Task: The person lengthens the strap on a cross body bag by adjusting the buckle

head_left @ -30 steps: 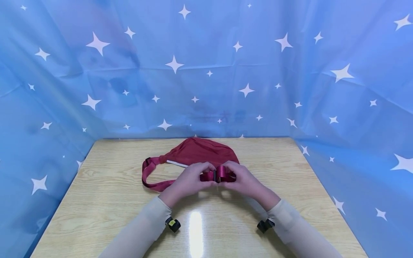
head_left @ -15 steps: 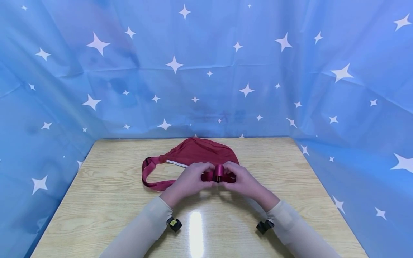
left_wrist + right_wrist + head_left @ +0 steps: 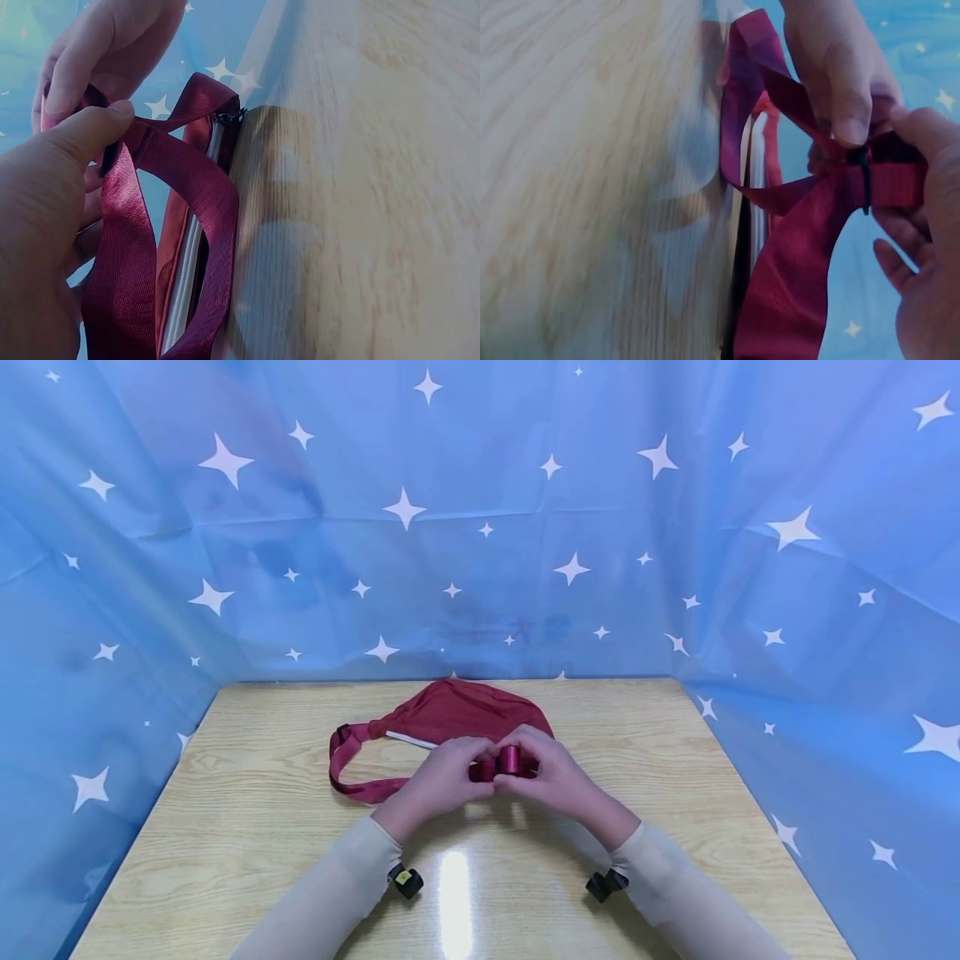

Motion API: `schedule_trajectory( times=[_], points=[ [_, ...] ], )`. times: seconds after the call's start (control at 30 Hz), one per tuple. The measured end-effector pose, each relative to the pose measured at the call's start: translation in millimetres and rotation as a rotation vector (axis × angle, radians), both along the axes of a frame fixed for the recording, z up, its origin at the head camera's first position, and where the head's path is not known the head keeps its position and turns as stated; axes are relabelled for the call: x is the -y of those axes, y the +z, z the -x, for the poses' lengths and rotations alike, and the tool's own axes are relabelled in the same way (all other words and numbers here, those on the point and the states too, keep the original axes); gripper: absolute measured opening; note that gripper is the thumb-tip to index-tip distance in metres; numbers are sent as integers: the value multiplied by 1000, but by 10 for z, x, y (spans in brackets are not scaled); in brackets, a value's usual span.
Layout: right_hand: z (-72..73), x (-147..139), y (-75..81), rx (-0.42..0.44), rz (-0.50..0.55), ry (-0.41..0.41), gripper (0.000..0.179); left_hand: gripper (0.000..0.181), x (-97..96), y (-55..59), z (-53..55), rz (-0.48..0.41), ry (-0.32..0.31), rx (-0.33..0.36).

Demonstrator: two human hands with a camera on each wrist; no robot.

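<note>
A dark red waist bag (image 3: pixel 468 710) lies flat at the back of the table, its white zip (image 3: pixel 410 740) facing the person. My left hand (image 3: pixel 442 777) pinches the bag's red strap (image 3: pixel 124 255) between thumb and fingers, beside a black slider buckle (image 3: pixel 865 180). Close against it, my right hand (image 3: pixel 555 781) grips the strap on the other side of the buckle, where a short loop of webbing (image 3: pixel 509 760) stands up between the hands. In the right wrist view the webbing passes through the buckle, and fingers of both hands meet around it.
The wooden table (image 3: pixel 247 860) extends on both sides of the arms. At the left, the strap curves in a loop with another black slider (image 3: pixel 343 734). A blue curtain with white stars (image 3: pixel 480 568) hangs behind the table's far edge.
My right hand has shifted slightly left, its fingertips now up against the left hand and around the webbing loop. The left hand and the bag have hardly moved.
</note>
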State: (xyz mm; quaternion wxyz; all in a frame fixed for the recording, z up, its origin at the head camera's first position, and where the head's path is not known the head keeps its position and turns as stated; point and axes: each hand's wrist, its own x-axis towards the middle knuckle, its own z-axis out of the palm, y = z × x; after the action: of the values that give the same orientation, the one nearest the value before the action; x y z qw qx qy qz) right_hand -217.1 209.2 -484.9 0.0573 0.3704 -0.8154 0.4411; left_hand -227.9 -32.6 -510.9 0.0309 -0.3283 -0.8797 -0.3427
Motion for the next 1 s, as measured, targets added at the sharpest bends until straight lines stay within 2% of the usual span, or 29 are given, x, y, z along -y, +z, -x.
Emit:
schedule_trajectory(
  times=[0.3,0.43,0.63,0.8,1.0],
  points=[
    [-48,25,85,82,177,2,41,42,17,13,-13,18,15,72],
    [-57,24,89,104,189,-6,42,41,23,10,-10,40,21,66],
    [-29,8,67,185,161,47,48,39,22,7,-2,51,16,43],
    [-5,41,57,147,68,66,50,37,18,7,2,54,12,17],
    [13,136,64,25,-6,8,49,47,3,25,-9,59,1,27]
  ],
)
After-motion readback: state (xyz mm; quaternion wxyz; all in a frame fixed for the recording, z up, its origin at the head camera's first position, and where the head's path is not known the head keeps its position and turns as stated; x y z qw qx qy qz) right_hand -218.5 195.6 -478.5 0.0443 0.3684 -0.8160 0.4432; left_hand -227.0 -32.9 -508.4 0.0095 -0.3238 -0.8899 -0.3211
